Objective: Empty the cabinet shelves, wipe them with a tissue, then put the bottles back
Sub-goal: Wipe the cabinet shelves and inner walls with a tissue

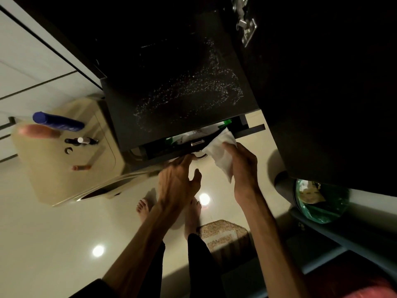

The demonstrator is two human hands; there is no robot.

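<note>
A dark cabinet shelf [171, 82] fills the upper middle, bare and streaked with pale dust. My right hand [242, 164] grips a white tissue [221, 151] at the shelf's front right edge. My left hand [178, 181] reaches to the front edge just below the shelf, fingers spread, touching a metal handle [199, 157]. On the beige washing machine top [51, 183] at the left lie a blue bottle [58, 121], a pink bottle [36, 131], a small dark bottle [81, 140] and a small tube [80, 167].
An open cabinet door with a metal hinge [245, 24] stands at the upper right. Under the shelf a drawer [193, 136] holds green and white packets. A bin with a green bag [320, 201] is at right, a mat [221, 235] by my bare feet.
</note>
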